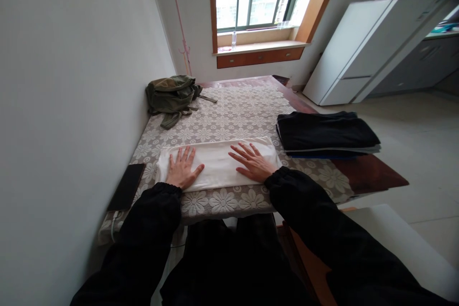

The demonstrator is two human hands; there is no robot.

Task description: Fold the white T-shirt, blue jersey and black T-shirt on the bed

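Head view: I see L hand [182,172] & R hand [256,166], fingers [185,154] spread, gripping nothing, flat on white cloth [215,165] near tabletop [375,172] edge. Prob. folded; layers unclear. Uneven push could ruck it w/ lace cover [222,201].

Cloth [215,165] under left fingers [185,154] and right fingers [241,150] is showing plain white. Tablecloth [222,201] around them is showing pale flowers on grey-brown. Fabric stack [326,131], right of right fingers, is reading mostly black, grey and blue edging lower layers. Backpack [172,93] beyond left fingers is looking olive green.
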